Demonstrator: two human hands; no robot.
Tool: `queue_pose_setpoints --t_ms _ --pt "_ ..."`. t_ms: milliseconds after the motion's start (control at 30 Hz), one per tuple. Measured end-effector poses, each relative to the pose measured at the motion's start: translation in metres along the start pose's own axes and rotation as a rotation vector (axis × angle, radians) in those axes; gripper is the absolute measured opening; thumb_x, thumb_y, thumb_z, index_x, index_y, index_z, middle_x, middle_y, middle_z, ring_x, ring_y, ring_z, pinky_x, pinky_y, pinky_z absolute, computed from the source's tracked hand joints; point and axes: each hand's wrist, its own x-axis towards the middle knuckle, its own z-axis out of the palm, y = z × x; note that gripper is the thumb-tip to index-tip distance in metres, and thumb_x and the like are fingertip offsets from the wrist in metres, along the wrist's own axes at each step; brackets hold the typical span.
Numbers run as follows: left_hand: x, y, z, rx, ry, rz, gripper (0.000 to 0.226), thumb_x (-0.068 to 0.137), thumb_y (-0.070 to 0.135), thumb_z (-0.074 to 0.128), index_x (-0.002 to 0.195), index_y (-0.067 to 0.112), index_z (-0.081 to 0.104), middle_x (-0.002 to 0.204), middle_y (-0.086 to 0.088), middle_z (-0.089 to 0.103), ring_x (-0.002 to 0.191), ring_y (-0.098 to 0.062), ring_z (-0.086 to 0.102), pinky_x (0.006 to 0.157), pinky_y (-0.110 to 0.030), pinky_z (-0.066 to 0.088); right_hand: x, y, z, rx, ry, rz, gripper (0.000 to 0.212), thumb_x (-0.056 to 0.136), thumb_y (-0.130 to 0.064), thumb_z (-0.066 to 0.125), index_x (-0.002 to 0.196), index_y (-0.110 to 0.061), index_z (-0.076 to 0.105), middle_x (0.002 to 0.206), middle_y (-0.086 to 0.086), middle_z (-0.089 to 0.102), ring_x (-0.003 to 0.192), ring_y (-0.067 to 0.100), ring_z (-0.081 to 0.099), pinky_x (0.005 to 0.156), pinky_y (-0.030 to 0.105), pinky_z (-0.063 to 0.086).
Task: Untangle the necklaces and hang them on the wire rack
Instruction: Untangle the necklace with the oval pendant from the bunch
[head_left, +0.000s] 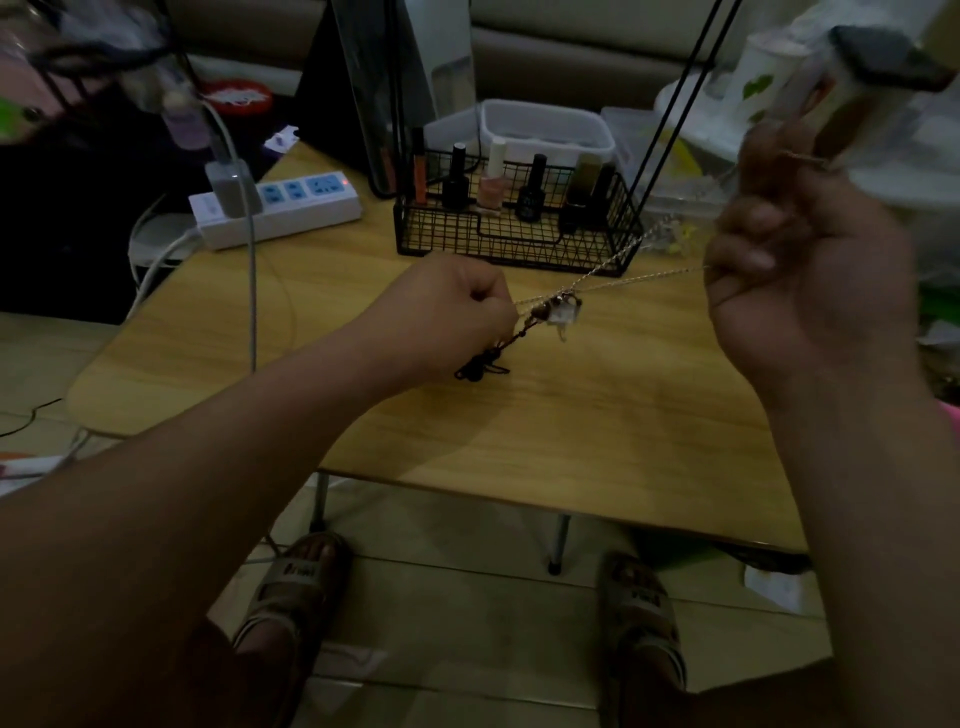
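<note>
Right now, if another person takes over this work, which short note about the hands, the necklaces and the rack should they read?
Left hand: pinches the thin pale metal chains right beside the knot.
Right hand: raised, grips the same chains further along; they run taut between the hands.
Knot of pendants: in the air above the light wooden table; a dark cord necklace dangles from it.
Black wire rack: behind, with nail polish bottles in its basket.
Done: nothing separated, and no necklace visibly hung.
Left: free each necklace, then hang them.
</note>
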Motion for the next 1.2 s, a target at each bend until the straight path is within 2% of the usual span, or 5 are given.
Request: queue_pose_setpoints --t_ms 133,567,800,967,1200 --pt "0.002 -0.002 -0.005 -0.233 0.050 -0.075 0.027 0.093 0.013 0.061 0.068 0.021 0.067 0.069 -0.001 0.064 0.064 -0.010 0.059 0.062 -0.031 0.046 -0.003 0.005 0.001 -0.231 0.093 0.006 0.021 0.103 -0.009 0.049 0.119 -0.020 0.056 0.120 0.002 0.075 0.059 0.003 0.051 0.043 0.014 0.029" --pt "0.004 0.001 -0.019 -1.027 -0.064 -0.259 0.017 0.093 0.018 0.042 0.078 0.016 0.050 0.064 0.001 0.031 0.062 -0.018 0.047 0.080 -0.036 0.049 -0.008 -0.010 -0.007 -0.325 0.098 -0.016 0.035 0.102 -0.041 0.054 0.073 -0.027 0.069 0.078 -0.007 0.059 0.060 0.008 0.045 0.052 0.021 0.025" --pt "0.008 -0.007 -0.018 -0.583 0.012 -0.180 0.024 0.098 0.012 0.052 0.076 0.019 0.046 0.066 0.002 0.032 0.052 -0.011 0.028 0.053 -0.029 0.022 -0.003 -0.003 -0.020 -0.622 0.115 -0.053 0.008 0.098 -0.017 0.062 0.092 -0.022 0.061 0.069 -0.005 0.051 0.056 0.009 0.041 0.051 0.025 0.023" --pt "0.004 -0.007 -0.017 -0.227 0.095 -0.061 0.009 0.104 0.021 0.060 0.100 0.013 0.061 0.082 -0.005 0.065 0.061 -0.020 0.044 0.055 -0.031 0.039 -0.007 0.000 -0.016 -1.103 0.059 -0.142 0.012 0.093 -0.032 0.074 0.090 -0.022 0.067 0.075 0.007 0.053 0.060 0.016 0.044 0.055 0.031 0.034" --pt "0.006 -0.002 -0.014 -0.257 0.129 -0.028 0.021 0.111 0.033 0.047 0.100 0.018 0.057 0.079 -0.008 0.075 0.055 -0.020 0.048 0.044 -0.024 0.037 -0.018 0.014 -0.010 -1.770 -0.260 0.297 0.025 0.099 -0.047 0.061 0.098 -0.027 0.075 0.081 -0.012 0.063 0.073 0.009 0.056 0.063 0.029 0.041"
